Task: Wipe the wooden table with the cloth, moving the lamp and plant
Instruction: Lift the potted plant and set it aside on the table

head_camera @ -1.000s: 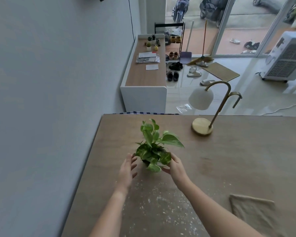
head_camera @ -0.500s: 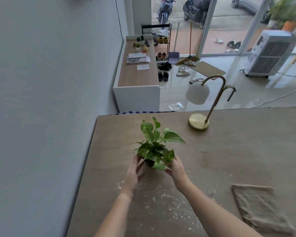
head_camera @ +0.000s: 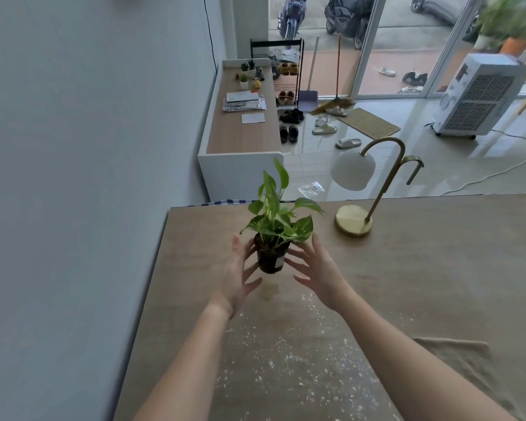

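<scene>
A small green plant in a dark pot (head_camera: 271, 258) hangs above the wooden table (head_camera: 438, 268), with its shadow on the wood just below. My left hand (head_camera: 239, 278) presses the pot's left side and my right hand (head_camera: 316, 268) its right side, the lower fingers spread. The brass lamp (head_camera: 353, 222) with a white globe shade stands at the table's far edge, to the right of the plant. The beige cloth (head_camera: 462, 363) lies flat at the near right, partly behind my right forearm. White crumbs (head_camera: 286, 344) speckle the wood below my hands.
A grey wall runs close along the table's left edge. Beyond the far edge are a low white cabinet (head_camera: 240, 168), shoes on the tiled floor, a white air cooler (head_camera: 480, 98) and glass doors.
The plant has risen off the table between both hands and moved a little away from me. One second ago my left hand was still apart from the pot. The view has shifted.
</scene>
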`<act>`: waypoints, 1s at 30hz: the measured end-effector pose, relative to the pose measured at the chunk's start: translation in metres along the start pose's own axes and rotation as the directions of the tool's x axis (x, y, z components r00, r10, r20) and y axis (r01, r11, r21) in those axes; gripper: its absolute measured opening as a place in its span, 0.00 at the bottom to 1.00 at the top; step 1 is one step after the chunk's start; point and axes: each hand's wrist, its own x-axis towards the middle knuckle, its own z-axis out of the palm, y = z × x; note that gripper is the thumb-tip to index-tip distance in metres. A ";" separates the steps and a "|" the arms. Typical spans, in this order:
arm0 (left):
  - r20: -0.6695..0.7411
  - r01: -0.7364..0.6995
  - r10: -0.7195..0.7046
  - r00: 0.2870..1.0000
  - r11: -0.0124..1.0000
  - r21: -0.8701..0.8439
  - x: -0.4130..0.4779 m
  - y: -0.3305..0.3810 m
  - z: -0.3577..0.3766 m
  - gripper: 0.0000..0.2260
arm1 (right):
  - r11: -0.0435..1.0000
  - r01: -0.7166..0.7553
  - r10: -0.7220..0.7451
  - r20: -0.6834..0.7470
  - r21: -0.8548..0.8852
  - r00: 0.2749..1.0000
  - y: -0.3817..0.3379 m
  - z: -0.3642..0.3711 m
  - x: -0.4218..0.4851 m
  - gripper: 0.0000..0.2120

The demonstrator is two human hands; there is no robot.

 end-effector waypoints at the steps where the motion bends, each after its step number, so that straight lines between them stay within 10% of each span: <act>1: 0.004 0.003 -0.003 1.000 1.000 0.003 0.005 0.005 0.003 0.37 | 1.000 -0.002 0.002 0.003 0.005 1.000 -0.005 -0.003 0.004 0.34; 30: -0.050 0.062 -0.057 0.997 0.994 0.094 0.131 0.037 0.023 0.43 | 0.993 -0.072 0.083 -0.119 0.095 0.989 -0.042 -0.031 0.126 0.22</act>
